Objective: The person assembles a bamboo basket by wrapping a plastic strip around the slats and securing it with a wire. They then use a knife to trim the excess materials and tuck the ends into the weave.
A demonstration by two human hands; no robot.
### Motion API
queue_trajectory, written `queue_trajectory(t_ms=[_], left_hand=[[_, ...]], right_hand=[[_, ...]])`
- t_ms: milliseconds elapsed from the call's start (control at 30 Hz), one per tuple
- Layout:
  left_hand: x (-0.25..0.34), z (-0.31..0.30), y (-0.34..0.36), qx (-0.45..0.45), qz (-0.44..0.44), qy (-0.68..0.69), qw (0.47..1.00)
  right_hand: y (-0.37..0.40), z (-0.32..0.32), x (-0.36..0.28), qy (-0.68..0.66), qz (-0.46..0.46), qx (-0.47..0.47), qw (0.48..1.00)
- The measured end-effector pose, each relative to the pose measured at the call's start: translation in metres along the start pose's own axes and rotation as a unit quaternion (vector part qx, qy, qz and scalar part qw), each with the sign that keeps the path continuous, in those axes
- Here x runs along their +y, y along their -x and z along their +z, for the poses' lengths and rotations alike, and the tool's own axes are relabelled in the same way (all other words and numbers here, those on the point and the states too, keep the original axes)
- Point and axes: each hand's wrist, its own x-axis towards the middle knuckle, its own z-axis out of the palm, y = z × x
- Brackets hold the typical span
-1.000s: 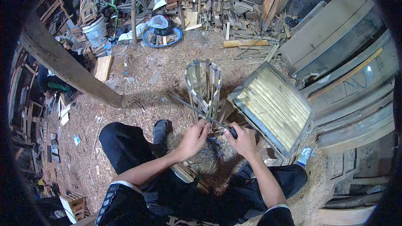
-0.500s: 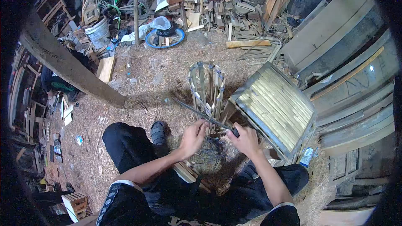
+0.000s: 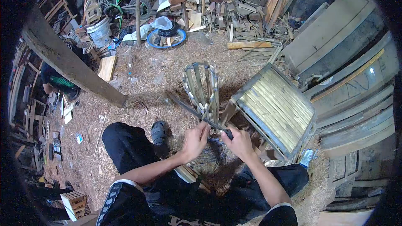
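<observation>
My right hand [image 3: 239, 142] is closed around the dark handle of a long-bladed knife [image 3: 186, 107]. Its blade points up and left, passing just above my left fingers. My left hand [image 3: 195, 141] is closed in a pinch near the middle of the blade, at the lower end of an open bamboo frame [image 3: 187, 84]. What exactly those fingers grip is hidden. The frame has upright slats and a ring of short pieces at its wider top, and it leans slightly left. Between my hands and legs the lower parts are dark and hard to make out.
A slat-topped stand [image 3: 274, 104] is close on my right. A slanting post [image 3: 71, 60] rises at left, with another person [image 3: 60, 79] behind it. Farther back are a blue-rimmed basin [image 3: 166, 46], a white bucket [image 3: 99, 33] and a wood scrap pile [image 3: 238, 16]. Shavings cover the floor.
My right hand and the knife have shifted a little left, with the handle nearer my left hand. The top of the bamboo frame has tipped slightly left.
</observation>
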Motion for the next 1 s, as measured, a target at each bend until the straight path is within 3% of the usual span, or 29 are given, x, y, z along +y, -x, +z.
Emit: queue_trajectory(t_ms=[400,467,567,700,800,933,1000], left_hand=[[0.0,-0.027,-0.008,0.009,-0.076,-0.005,0.997],[-0.022,-0.022,-0.009,0.045,0.012,-0.058,0.997],[-0.006,-0.013,0.003,0.035,-0.017,-0.053,0.998],[-0.009,-0.015,0.002,0.025,0.015,-0.054,0.998],[-0.011,-0.032,-0.014,0.062,-0.014,0.003,0.998],[-0.005,-0.042,-0.016,0.027,-0.062,-0.025,0.997],[-0.003,-0.023,-0.007,0.049,0.03,-0.041,0.998]], right_hand=[[0.012,-0.018,0.003,-0.016,-0.016,0.004,1.0],[0.015,-0.012,0.008,0.003,-0.021,0.02,1.0],[0.016,-0.005,-0.003,0.042,-0.021,0.02,0.999],[0.005,0.007,-0.011,0.017,-0.004,0.009,1.0],[0.005,-0.005,-0.008,0.006,-0.017,0.027,0.999],[0.013,-0.016,-0.007,-0.002,-0.032,0.038,0.999],[0.014,-0.007,-0.009,-0.018,-0.03,0.048,0.998]])
